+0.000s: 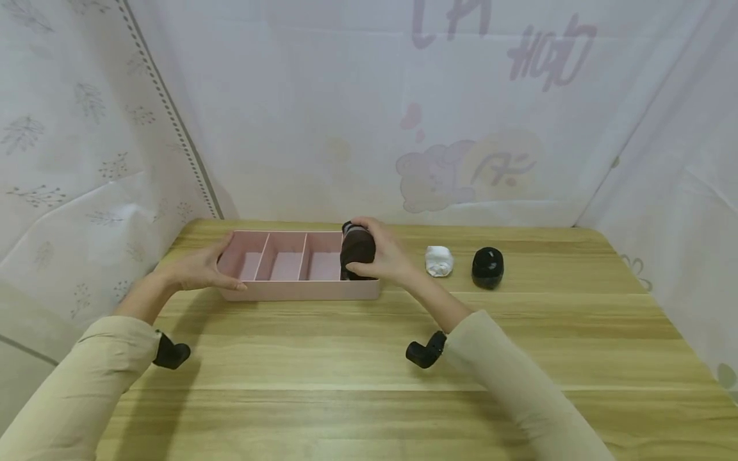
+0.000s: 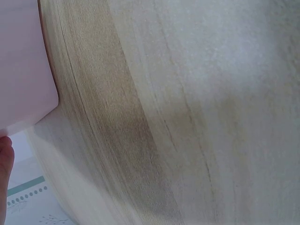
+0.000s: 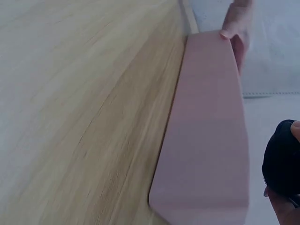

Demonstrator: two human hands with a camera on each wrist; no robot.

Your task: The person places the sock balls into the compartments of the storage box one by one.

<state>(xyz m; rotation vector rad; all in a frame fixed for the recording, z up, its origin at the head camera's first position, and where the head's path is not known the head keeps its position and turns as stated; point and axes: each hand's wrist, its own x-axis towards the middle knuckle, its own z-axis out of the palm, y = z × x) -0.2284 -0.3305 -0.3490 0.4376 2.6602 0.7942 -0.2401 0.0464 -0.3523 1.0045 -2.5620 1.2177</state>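
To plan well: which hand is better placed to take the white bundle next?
Probably the right hand: it is nearer the white bundle, though holding the dark roll. The left hand grips the pink box.

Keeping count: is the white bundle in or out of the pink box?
Out: the white bundle rests on the table, apart from the pink box.

The head view is bright and even, its light soft and probably from overhead. A pale sheen lies on the counter (image 1: 300, 358), and a blurred shadow falls beside the left sleeve (image 1: 86, 390). The white curtain (image 1: 323, 128) looks slightly washed out. Both wrist views are dimmer, cooler and hazy; in the left, glare whitens the upper right and the counter's edge bows. In the right, the dark bundle (image 3: 279, 161) loses detail.
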